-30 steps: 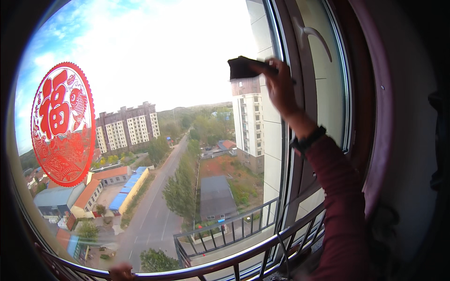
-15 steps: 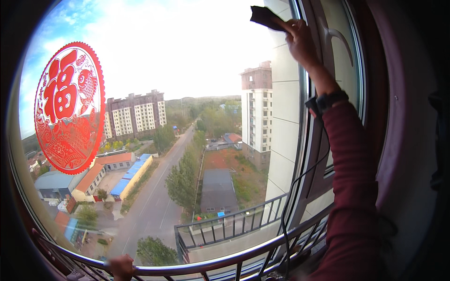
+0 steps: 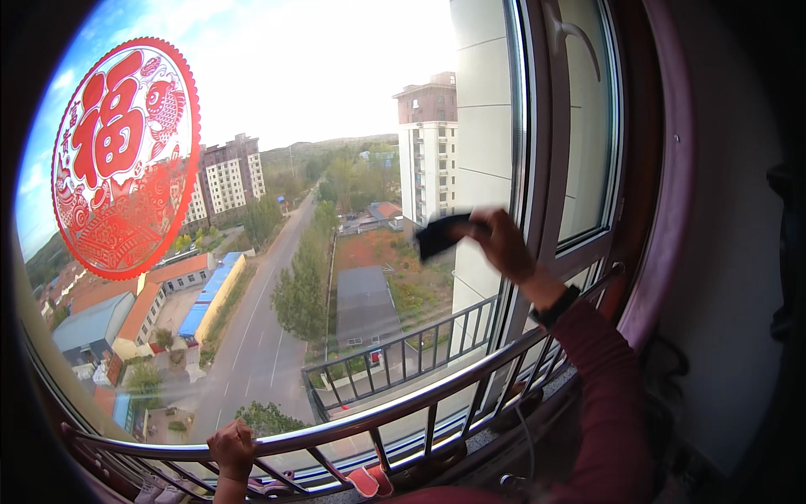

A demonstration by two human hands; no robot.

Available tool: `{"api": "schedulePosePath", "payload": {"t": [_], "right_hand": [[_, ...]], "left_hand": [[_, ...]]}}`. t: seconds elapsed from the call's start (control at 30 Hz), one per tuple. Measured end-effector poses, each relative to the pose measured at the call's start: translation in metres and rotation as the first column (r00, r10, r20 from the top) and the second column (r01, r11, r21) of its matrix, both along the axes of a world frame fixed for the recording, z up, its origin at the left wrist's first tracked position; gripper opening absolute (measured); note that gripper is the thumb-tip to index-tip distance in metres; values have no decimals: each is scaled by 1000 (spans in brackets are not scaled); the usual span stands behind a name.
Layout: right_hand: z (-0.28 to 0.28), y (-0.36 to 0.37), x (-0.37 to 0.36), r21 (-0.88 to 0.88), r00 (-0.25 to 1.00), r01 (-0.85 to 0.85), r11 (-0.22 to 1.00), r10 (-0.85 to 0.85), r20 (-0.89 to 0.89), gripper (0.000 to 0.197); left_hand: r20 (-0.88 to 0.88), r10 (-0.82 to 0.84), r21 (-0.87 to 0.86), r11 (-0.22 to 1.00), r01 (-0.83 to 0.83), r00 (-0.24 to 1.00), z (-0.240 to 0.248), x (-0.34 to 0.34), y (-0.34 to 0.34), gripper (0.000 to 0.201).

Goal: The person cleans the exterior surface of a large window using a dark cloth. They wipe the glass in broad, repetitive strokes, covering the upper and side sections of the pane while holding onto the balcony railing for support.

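Observation:
My right hand (image 3: 505, 245), slightly blurred, is closed around one end of a black cloth (image 3: 437, 237). The cloth juts out leftward from my fingers, in front of the large window pane; whether it touches the glass I cannot tell. At lower left, my left hand (image 3: 232, 449) is wrapped round the shiny metal top rail of the indoor railing (image 3: 369, 431). A black band (image 3: 556, 307) circles my right wrist, above a dark red sleeve.
A round red paper-cut decoration (image 3: 126, 160) is on the left of the glass. At upper right, a window handle (image 3: 581, 42) sits on the frame. Below the railing are a pinkish-red cloth (image 3: 370, 481) and pale shoes (image 3: 161, 490). Outside stands a dark balcony railing (image 3: 420, 357).
My right hand has come down with the black cloth from the top of the window to mid-height. My left hand stays on the rail and shows more fully. The view has tilted downward.

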State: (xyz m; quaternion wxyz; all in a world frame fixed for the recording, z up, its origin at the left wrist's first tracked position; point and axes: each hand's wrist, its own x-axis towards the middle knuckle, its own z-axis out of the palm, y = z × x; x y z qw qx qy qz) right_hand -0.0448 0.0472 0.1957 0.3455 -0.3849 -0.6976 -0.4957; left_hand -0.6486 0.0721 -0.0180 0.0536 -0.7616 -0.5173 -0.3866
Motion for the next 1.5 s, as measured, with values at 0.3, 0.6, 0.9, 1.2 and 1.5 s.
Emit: {"api": "schedulePosePath", "payload": {"t": [0.3, 0.6, 0.9, 1.2, 1.5], "right_hand": [[183, 59, -14, 501, 895, 408, 763, -226, -385, 71], [-96, 12, -147, -66, 987, 62, 996, -52, 153, 41], [13, 24, 19, 166, 698, 508, 845, -291, -654, 67], [-49, 48, -297, 40, 960, 186, 982, -173, -222, 55], [-90, 22, -208, -62, 942, -7, 998, -14, -335, 73]], "left_hand": [[-34, 27, 86, 996, -24, 999, 1, 3, -2, 41], [-41, 18, 66, 998, -16, 999, 3, 3, -5, 41], [-15, 5, 99, 995, -3, 1000, 9, 7, -7, 40], [-18, 36, 66, 997, -34, 999, 2, 4, -3, 40], [2, -43, 92, 995, 43, 999, 1, 1, -3, 40]]}}
